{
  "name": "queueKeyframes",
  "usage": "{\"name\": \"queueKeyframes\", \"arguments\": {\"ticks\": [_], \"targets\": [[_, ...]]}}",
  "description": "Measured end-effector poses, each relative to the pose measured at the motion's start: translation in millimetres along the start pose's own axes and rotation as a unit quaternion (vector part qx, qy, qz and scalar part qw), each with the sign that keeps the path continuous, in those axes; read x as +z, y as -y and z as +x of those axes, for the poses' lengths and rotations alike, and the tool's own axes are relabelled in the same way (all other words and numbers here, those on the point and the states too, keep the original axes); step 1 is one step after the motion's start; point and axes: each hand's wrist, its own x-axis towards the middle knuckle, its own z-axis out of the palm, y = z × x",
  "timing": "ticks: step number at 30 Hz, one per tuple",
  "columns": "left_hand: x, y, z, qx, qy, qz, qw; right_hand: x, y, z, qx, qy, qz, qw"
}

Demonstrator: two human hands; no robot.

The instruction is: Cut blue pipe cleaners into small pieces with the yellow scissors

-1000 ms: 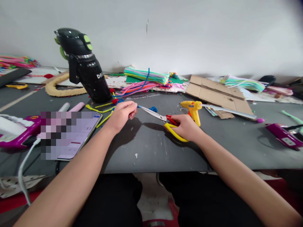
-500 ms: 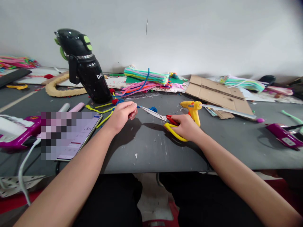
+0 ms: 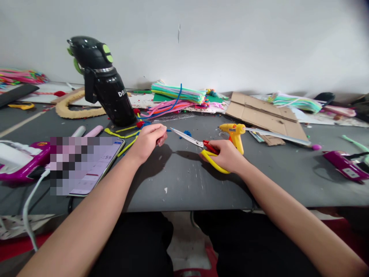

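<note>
My left hand (image 3: 150,141) is closed in a pinch above the grey table; what its fingertips hold is hidden. In my right hand (image 3: 226,154) is a pair of scissors (image 3: 191,139) with red and yellow handles. Their blades look closed and point left, the tips just short of my left fingertips. Small blue fuzzy scraps (image 3: 187,133) lie on the table behind the blades. Behind my left hand are yellow-green pipe cleaners (image 3: 122,133) and a red fuzzy piece (image 3: 140,124).
A black bottle (image 3: 111,90) stands at the back left. A phone (image 3: 99,169) lies by my left forearm. Beyond my right hand is a yellow glue gun (image 3: 235,132) with a glue stick. Pipe cleaner bundles (image 3: 178,92) and cardboard (image 3: 259,111) line the wall.
The scissor tips have shifted slightly right, away from my left fingertips. A bit of blue between the tips and fingers no longer shows. My left hand has hardly moved.
</note>
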Motion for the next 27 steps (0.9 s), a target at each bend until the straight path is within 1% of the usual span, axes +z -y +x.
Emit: {"name": "queueKeyframes", "arguments": {"ticks": [13, 27], "targets": [[-0.7, 2.7, 1.4, 0.006, 0.011, -0.003, 1.000, -1.6, 1.0, 0.8, -0.007, 0.015, -0.004, 1.000], [-1.1, 2.5, 0.8, 0.004, 0.021, 0.001, 1.000, -2.8, 2.7, 1.5, -0.008, 0.015, -0.007, 1.000]]}}
